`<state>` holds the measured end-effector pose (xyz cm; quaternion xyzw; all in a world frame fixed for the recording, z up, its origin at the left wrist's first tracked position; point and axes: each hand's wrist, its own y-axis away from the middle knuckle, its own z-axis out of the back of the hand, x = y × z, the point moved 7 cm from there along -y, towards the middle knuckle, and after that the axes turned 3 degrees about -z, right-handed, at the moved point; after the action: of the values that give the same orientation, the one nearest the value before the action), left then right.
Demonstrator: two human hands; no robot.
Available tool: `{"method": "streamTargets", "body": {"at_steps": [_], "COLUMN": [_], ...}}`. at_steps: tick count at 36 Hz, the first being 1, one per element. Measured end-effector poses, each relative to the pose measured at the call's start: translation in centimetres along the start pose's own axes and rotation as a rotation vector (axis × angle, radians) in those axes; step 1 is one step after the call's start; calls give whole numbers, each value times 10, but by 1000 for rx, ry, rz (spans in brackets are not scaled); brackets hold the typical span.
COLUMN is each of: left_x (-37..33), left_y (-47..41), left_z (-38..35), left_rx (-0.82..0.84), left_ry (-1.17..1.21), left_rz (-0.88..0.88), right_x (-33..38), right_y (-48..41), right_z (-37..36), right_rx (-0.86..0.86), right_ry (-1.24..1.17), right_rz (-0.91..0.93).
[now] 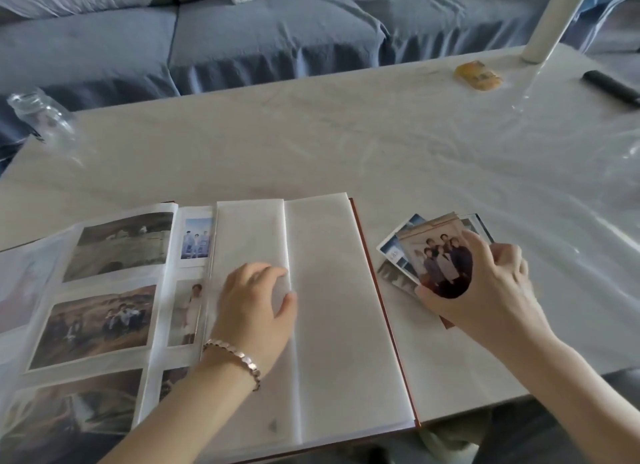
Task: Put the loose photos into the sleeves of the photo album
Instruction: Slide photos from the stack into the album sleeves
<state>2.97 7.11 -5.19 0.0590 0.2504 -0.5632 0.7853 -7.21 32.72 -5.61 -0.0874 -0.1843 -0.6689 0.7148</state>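
Plainly, the head view looks down on a pale table (311,134) under a clear plastic sheet (571,221), with the photo album (329,290) lying open toward 6 o'clock of the frame. Its left-hand leaves, out at 8 o'clock, already carry prints in their sleeves, while the right-hand page is blank white. The left hand (256,301), a bracelet (235,356) on its wrist, rests on that blank page near the middle of the album. Its fingers are loosely bent with the tips touching the paper at a vertical seam, the thumb stands a little apart, and it holds nothing. At 3 o'clock of the album, just beside its red cover edge, a small fanned pile of loose photos (391,252) lies on the table. The right hand (491,290) is over that pile and grips the group photo (440,259) on top, thumb at its lower left corner and curled fingers over its upper right edge. Whether this print is lifted clear of the pile cannot be told. Farther off, toward 1 o'clock, lie a yellow packet (478,76), a white bottle (550,24) and a black remote (609,88). A clear jar (38,114) sits at 10 o'clock by the table's corner. A blue sofa (242,31) fills the 12 o'clock band beyond the table.
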Motion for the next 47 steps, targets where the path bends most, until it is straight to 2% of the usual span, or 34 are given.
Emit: {"method": "streamTargets", "body": {"at_steps": [2,5,7,13,16,18,21,23,26,30,33,35,37,39,41,47], "left_x": [-10,-34,-52,-67,-63,-62,-69,-72,-75,-71,-53,-33,-9,21,45,69], "left_y": [-2,1,1,-15,-24,-32,-38,-39,-43,-39,-36,-36,-35,-29,-23,-13], "left_z": [-11,-41,-51,-62,-68,-72,-83,-89,-77,-53,-36,-27,-29,-33,-34,-21], "left_rx": [102,348,433,367,338,335,397,430,330,219,170,191,302,441,490,333], "left_ry": [317,944,1076,960,895,738,577,555,441,568,433,167,-157,-327,-351,-381], "left_rz": [140,536,625,515,474,378,276,278,203,205,128,42,-24,8,52,47], "right_x": [8,22,31,27,11,-1,-9,-8,-9,1,15,27,42,54,66,100], "right_y": [5,14,19,23,15,8,1,-1,-6,-4,-2,-2,-1,-2,-5,-17], "right_z": [1,1,1,4,9,9,11,10,2,-7,-10,-13,-18,-24,-32,-67], "right_rx": [9,10,6,-18,-3,17,38,53,81,151,149,133,151,171,191,299], "right_ry": [-93,-147,-163,-211,-240,-305,-512,-668,-881,-1155,-1150,-1093,-1068,-1075,-1079,-985], "right_rz": [30,97,135,200,114,25,-77,-112,-165,-175,-104,-40,-8,0,-24,-106]}}
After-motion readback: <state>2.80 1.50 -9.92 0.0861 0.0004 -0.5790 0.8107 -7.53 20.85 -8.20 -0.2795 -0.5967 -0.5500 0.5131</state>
